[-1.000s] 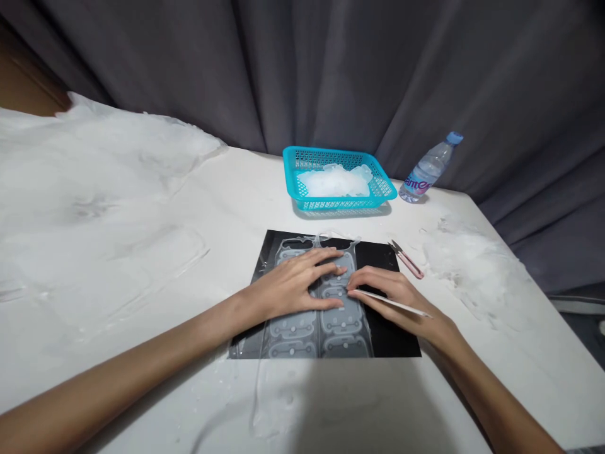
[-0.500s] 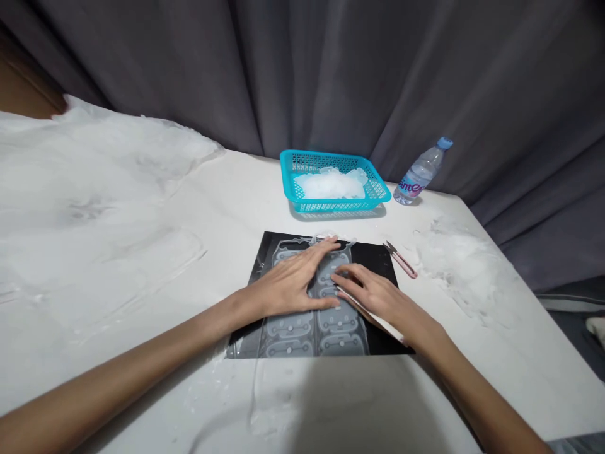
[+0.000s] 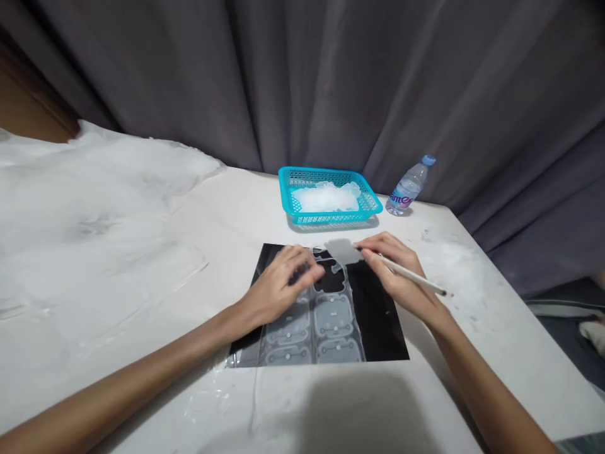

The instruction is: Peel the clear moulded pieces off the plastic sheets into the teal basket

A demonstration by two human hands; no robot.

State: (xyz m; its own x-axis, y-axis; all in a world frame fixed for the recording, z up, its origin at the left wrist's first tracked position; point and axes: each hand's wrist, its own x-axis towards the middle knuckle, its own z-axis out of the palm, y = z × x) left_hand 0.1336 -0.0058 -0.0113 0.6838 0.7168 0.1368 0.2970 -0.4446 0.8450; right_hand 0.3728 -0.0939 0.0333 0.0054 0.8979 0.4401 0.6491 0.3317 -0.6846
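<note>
A black board [image 3: 382,315] lies in front of me, with a clear sheet of translucent grey moulded pieces [image 3: 334,315] on it. My right hand [image 3: 397,271] pinches a loose translucent grey piece [image 3: 343,250] at its fingertips, raised over the board's far edge. A thin white stick [image 3: 416,277] also lies in that hand, its end pointing back to the right. Above the left part of the sheet is my left hand [image 3: 286,284], slightly blurred, fingers bent and thumb apart, with nothing visible in it. A gap in the sheet [image 3: 329,277] shows black board.
Behind the board stands a turquoise basket [image 3: 333,219] holding a whitish translucent heap [image 3: 328,198]. A water bottle [image 3: 409,187] is to its right. Crumpled clear film [image 3: 94,189] covers the table's left side, and more film [image 3: 449,271] lies right. A grey curtain [image 3: 312,82] hangs behind.
A piece has come out of the sheet's upper right and is in my right hand, which moved up and away. My left hand has lifted and curled. The pink snips are no longer visible.
</note>
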